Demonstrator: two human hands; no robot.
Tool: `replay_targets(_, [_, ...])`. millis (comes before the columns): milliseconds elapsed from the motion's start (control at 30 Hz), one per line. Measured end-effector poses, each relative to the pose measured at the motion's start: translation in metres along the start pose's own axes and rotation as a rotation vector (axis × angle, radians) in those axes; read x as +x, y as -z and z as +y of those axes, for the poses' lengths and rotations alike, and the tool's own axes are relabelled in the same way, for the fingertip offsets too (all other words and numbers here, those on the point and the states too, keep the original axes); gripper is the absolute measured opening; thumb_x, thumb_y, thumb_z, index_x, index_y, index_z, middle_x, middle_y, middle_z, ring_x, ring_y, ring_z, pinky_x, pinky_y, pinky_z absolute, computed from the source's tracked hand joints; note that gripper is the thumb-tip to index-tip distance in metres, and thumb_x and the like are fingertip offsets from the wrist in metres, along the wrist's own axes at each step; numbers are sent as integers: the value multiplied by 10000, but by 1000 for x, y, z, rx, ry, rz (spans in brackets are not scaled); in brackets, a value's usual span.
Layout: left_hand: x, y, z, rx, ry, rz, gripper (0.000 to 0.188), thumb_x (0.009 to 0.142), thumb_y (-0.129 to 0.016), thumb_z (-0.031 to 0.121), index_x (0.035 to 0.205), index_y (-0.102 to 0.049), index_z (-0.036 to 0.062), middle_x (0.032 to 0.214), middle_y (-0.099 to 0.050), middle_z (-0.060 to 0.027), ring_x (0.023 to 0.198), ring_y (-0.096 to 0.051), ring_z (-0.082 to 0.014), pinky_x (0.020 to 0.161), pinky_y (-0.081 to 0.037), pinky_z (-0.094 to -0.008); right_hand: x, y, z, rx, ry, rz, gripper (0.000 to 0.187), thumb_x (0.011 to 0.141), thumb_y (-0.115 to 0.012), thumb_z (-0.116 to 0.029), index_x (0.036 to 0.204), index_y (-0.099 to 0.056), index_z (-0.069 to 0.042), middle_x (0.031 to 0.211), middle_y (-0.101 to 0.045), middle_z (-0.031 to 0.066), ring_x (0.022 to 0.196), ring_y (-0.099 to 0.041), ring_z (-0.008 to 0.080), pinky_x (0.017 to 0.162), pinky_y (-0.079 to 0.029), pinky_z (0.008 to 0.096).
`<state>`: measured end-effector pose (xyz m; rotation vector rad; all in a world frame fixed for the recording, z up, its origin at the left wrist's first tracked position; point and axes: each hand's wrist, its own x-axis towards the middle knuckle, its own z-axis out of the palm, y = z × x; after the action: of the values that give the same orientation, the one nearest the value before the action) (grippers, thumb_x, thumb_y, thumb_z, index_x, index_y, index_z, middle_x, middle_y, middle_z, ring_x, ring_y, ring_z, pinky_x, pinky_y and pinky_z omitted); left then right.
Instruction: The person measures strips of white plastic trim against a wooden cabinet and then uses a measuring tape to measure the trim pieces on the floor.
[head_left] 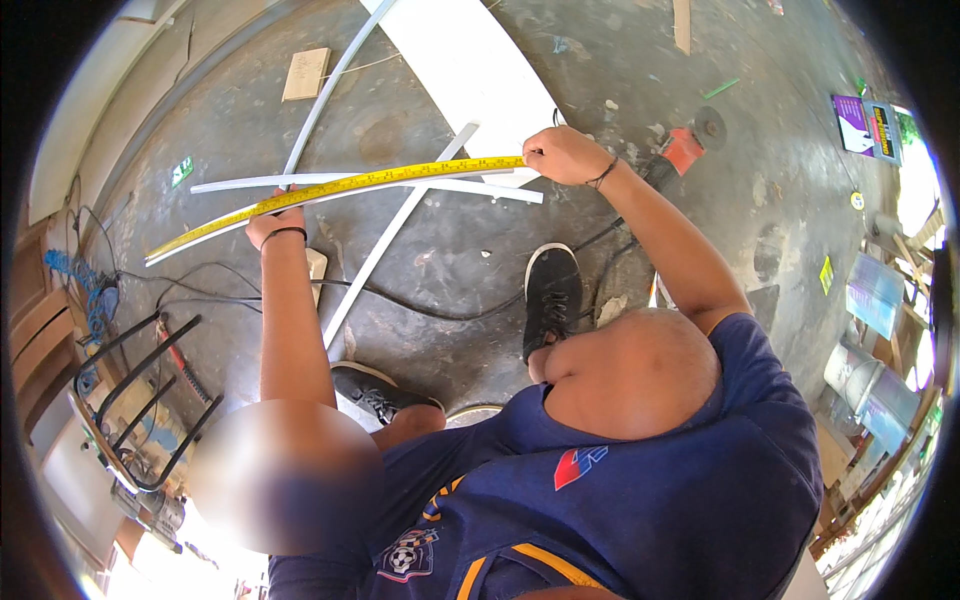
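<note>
A yellow tape measure is stretched out in a gentle bow along a thin white strip, both held above the floor. My left hand is closed around tape and strip, some way in from their left end. At the right end, my right hand pinches the tape; whether it also grips the strip is hidden by the fingers. Behind and below lie more pale strips: one nearly level, one slanting and one long strip running toward the far edge.
A white board lies at the far middle. Right of my right hand rests a red angle grinder. Black cable crosses the floor near my shoes. A black-barred metal frame stands left; plastic tubs stand right.
</note>
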<state>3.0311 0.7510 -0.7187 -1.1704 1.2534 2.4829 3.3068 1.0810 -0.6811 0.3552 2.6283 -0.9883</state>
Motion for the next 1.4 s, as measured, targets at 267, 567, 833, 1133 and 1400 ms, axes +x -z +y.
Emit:
replay_targets(267, [-1, 18, -25, 63, 12, -200, 348, 904, -340, 300, 1076, -511, 52, 1028, -551, -129, 949, -511, -292, 877, -414, -490, 0, -2, 12, 77, 85, 46, 219, 789, -504, -185, 718, -558, 15, 708, -532, 234, 667, -522, 407, 594, -407, 435])
replay_targets(567, [-21, 19, -70, 231, 169, 29, 219, 918, -363, 169, 1109, -411, 73, 998, -561, -123, 814, -554, -229, 705, -489, -462, -13, 7, 14, 54, -119, 30, 231, 798, -510, -202, 809, -602, 9, 710, -555, 217, 686, -551, 370, 621, -430, 386])
replay_targets(833, [-14, 13, -60, 237, 137, 64, 223, 914, -433, 159, 1111, -429, 54, 942, -522, -107, 785, -551, -238, 685, -509, -473, -14, 11, 17, 102, -204, 25, 246, 802, -512, -218, 849, -620, -1, 700, -574, 191, 662, -571, 314, 627, -438, 363])
replay_targets(1133, [4, 22, -57, 326, 141, 25, 199, 885, -437, 129, 1071, -463, 62, 913, -544, -94, 801, -574, -236, 627, -536, -438, -12, 10, 25, 106, -189, 15, 237, 805, -515, -206, 854, -617, 2, 714, -579, 192, 676, -572, 322, 631, -437, 365])
replay_targets(1400, [8, 23, -59, 293, 136, 37, 181, 904, -451, 124, 1056, -453, 27, 872, -502, -102, 771, -537, -234, 699, -535, -505, -12, 12, 22, 103, -207, 21, 239, 808, -518, -210, 862, -622, -1, 731, -585, 196, 692, -577, 325, 638, -439, 363])
